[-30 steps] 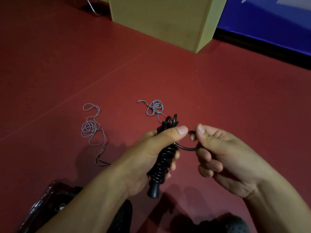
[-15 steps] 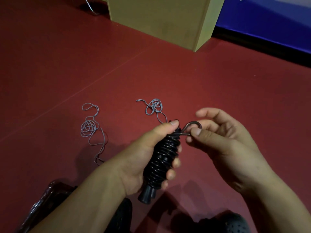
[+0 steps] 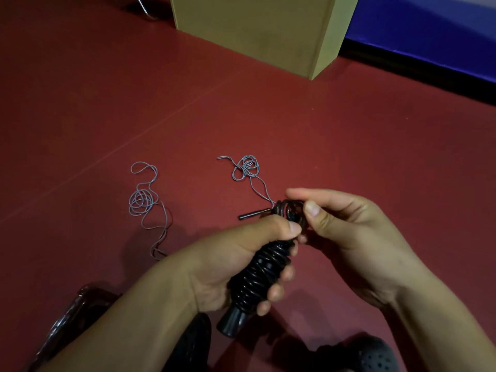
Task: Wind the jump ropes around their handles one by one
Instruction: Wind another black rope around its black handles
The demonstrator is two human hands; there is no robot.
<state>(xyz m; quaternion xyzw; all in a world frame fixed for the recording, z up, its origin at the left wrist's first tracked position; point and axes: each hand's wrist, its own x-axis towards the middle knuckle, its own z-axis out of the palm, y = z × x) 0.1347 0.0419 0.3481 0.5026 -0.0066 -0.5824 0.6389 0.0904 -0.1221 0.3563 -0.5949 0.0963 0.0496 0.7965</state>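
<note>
Our left hand [image 3: 236,261] grips the black jump rope [image 3: 260,272], nearly all coiled on its handles; our right hand [image 3: 346,224] pinches the last loop. Two grey ropes [image 3: 142,202] lie loose mid-floor [image 3: 80,103], unwound.

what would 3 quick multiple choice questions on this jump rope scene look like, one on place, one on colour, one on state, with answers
1. Where do the loose grey cords lie?
A. on the red floor
B. in the yellow box
C. over a forearm

2. What colour is the wound rope?
A. white
B. black
C. green

3. What is the left hand doing?
A. resting flat on the floor
B. gripping the wound handles
C. hanging idle

Answers: 1 A, both grey tangles rest on the floor. 2 B, its coils are black. 3 B, its fingers curl round the bundle while the right hand pinches the last loop at the top.
</note>
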